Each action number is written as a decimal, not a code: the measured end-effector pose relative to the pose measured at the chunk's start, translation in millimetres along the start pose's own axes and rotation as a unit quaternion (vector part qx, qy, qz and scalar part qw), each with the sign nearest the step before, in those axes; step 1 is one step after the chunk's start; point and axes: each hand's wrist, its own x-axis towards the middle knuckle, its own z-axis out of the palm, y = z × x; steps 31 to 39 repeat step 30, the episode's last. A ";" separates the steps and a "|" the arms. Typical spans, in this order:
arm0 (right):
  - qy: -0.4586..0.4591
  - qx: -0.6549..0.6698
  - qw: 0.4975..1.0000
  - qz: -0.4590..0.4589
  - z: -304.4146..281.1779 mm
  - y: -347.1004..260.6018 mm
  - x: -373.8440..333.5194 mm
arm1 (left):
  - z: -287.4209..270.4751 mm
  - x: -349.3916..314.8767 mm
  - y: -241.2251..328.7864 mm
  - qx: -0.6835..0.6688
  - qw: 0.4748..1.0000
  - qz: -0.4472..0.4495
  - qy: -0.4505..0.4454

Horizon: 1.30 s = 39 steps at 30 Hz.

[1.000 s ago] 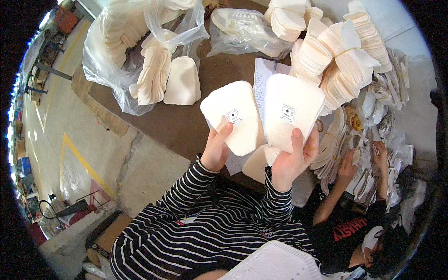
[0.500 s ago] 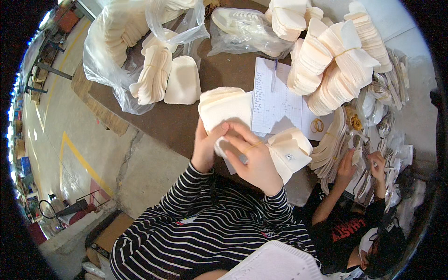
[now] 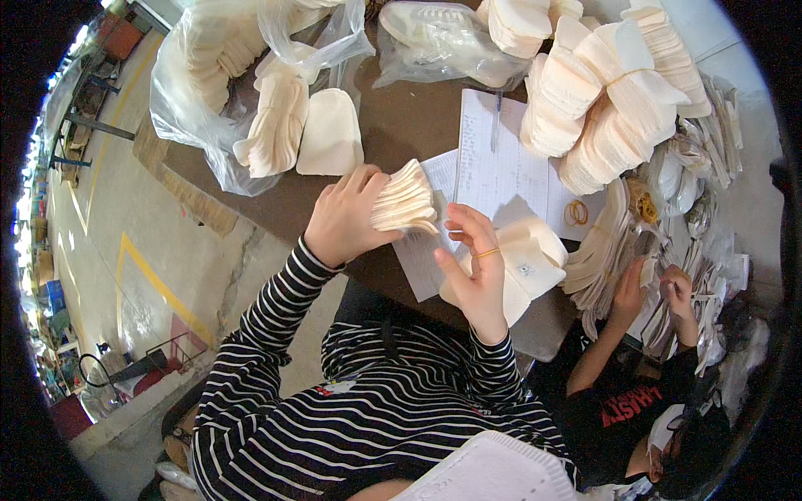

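Note:
My left hand (image 3: 344, 219) is closed around a small stack of cream padded fabric pieces (image 3: 405, 199), shaped like shoe tongues, with their layered edges turned up toward me. Just right of that stack, my right hand (image 3: 478, 284) has its fingers apart and nothing in its grasp. A yellow rubber band (image 3: 487, 252) circles one of its fingers. Beside and partly behind the right hand lies a bundle of similar cream pieces (image 3: 539, 260) with a small printed mark. Under the stack a printed sheet (image 3: 422, 269) lies on the brown table (image 3: 401, 125).
An open notebook (image 3: 510, 179) with a pen (image 3: 497, 121) lies ahead, yellow rubber bands (image 3: 576, 213) nearby. Banded bundles (image 3: 631, 100) pile up right; a plastic bag of pieces (image 3: 192, 100) stands left, a bagged shoe (image 3: 443, 42) far. A co-worker's hands (image 3: 656, 288) handle pieces at right.
The stack has turned from lying flat between both hands to edge-up in my left hand. My right hand has let go of it and moved right, fingers spread.

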 end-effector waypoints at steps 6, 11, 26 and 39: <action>0.119 0.176 0.976 -0.046 -11.3 8.7 -8.2 | -7.5 18.8 -14.2 -0.047 0.986 -0.122 -0.106; 0.102 0.396 0.912 0.015 -34.2 -6.3 -5.2 | -40.2 -14.3 1.2 -0.717 0.629 -0.285 -0.091; -0.223 0.023 0.958 -0.177 -94.7 -47.5 5.5 | -24.8 -3.1 36.2 -0.636 0.641 -0.213 -0.375; -0.300 -0.141 0.883 -0.333 -115.6 -58.4 16.1 | -29.0 -2.6 31.5 -0.596 0.622 -0.213 -0.461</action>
